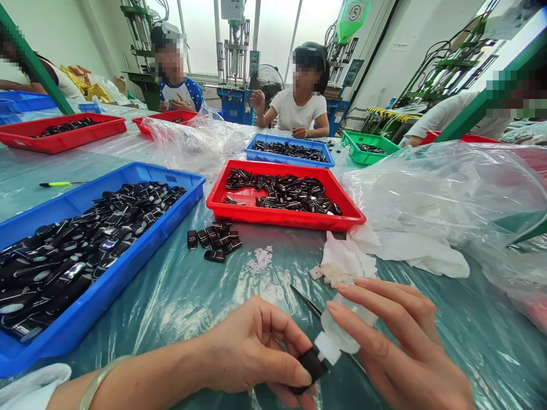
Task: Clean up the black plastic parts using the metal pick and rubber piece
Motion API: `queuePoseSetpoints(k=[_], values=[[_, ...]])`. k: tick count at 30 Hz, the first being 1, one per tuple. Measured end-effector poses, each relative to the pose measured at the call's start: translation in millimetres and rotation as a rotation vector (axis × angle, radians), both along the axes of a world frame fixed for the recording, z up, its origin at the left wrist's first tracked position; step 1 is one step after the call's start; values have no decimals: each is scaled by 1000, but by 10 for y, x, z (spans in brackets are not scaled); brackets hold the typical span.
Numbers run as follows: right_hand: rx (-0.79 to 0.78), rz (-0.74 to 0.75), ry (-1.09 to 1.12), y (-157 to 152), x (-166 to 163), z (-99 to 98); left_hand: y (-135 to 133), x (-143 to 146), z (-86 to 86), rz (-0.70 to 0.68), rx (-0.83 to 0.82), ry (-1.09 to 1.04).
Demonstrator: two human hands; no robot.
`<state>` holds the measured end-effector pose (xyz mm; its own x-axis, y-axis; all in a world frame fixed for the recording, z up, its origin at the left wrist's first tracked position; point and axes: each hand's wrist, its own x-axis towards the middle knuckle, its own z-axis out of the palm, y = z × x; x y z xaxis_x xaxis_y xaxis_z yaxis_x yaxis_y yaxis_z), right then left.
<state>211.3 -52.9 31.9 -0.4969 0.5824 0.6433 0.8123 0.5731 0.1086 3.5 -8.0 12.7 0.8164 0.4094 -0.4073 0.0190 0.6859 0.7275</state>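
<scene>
- Left hand [252,347] pinches a black piece [315,363], half past five; a loose hold could let it twist.
- Right hand [401,336] grips a bottle [335,331], five o'clock; oversqueezing could spill any contents.

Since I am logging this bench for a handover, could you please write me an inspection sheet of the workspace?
Surface: teal table, covered with clear plastic sheeting.
Job's things: black part and translucent bottle, its white tip at the part's end; blue tray on the left and red tray ahead, both holding black pieces.
Clutter: loose black pieces, white scraps, crumpled white cloth or paper, clear plastic bag, dark pointed tool partly hidden behind the bottle.
Hands: left hand grips the black part; right hand holds the bottle.
Cables: dark cables at the back right, by a machine.
Surroundings: people across the table, green tray, fan.
</scene>
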Motion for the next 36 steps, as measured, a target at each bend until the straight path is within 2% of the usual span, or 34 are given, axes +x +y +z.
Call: queuePoseSetpoints(k=[15, 26, 30, 36], values=[[-37, 8, -20, -53, 101, -47, 10, -14, 2, -12, 20, -15], [27, -19, -43, -17, 65, -125, -2, 7, 12, -16, -5, 25], [69, -45, -10, 3, 4, -115, -7, 12, 8, -7, -10, 32], [38, -57, 73, 35, -42, -74, 3, 9, 5, 38, 38, 22]])
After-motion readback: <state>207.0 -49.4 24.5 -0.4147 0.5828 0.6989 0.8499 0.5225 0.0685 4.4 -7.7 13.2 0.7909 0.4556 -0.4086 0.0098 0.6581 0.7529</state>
